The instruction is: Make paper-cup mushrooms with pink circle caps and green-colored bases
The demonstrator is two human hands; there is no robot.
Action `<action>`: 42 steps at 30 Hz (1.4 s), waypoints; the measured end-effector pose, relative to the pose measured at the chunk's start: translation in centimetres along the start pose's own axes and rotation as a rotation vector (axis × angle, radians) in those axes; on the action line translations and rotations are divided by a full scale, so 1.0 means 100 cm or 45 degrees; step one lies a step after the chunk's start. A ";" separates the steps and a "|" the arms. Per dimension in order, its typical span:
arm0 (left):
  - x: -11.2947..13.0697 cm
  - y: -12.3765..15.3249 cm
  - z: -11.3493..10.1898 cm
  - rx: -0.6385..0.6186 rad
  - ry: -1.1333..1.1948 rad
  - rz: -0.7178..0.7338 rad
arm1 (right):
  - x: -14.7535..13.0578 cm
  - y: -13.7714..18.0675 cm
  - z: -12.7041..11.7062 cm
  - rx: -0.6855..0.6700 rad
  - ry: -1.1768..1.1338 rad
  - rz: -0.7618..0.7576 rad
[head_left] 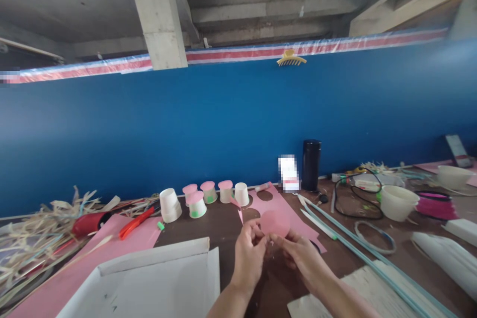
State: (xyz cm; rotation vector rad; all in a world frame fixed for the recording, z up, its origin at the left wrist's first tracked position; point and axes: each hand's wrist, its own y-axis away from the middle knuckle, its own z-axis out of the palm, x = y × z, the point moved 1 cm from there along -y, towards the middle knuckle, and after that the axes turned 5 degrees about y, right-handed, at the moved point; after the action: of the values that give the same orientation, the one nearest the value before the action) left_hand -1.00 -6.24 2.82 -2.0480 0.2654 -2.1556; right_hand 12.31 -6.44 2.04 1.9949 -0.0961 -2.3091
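Observation:
A round pink paper disc (275, 222) is pinched at its lower edge between my two hands, just above the brown table. My left hand (250, 247) has its fingers closed at the disc's left side. On the other side, my right hand (298, 253) presses thumb and fingers together on the lower right edge. Behind them lies a pink paper sheet (286, 211) with round holes cut out. To its left stands a white paper cup (242, 195), upside down, and beside that several upturned cups carry pink discs, such as this capped cup (197, 208).
A white box lid (156, 283) lies at front left. Further left are red-handled scissors (136, 222) on pink paper and a heap of pale strips (48, 228). A black flask (311, 165) and a phone (288, 174) stand at the blue partition. Blue-green tubes (367, 256) cross the right side.

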 end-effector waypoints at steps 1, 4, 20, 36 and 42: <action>0.002 0.001 0.001 0.000 0.005 -0.003 | 0.000 0.000 0.000 0.015 -0.002 -0.002; 0.005 0.002 0.002 -0.008 0.027 -0.004 | 0.000 -0.001 0.000 0.051 0.009 -0.001; 0.007 0.016 0.002 -0.060 -0.344 0.530 | -0.025 0.016 -0.018 0.139 0.711 -1.102; 0.026 0.023 0.007 -0.035 -0.330 0.754 | -0.035 0.030 -0.032 0.029 1.040 -1.502; 0.019 0.021 0.006 -0.049 -0.350 0.804 | -0.034 0.029 -0.028 0.022 0.999 -1.386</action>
State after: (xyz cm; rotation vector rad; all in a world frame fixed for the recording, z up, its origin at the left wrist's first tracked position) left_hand -0.53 -8.69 4.17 -1.9013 0.7939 -1.4887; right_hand 15.62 -8.98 5.27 3.2723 1.2834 -1.5359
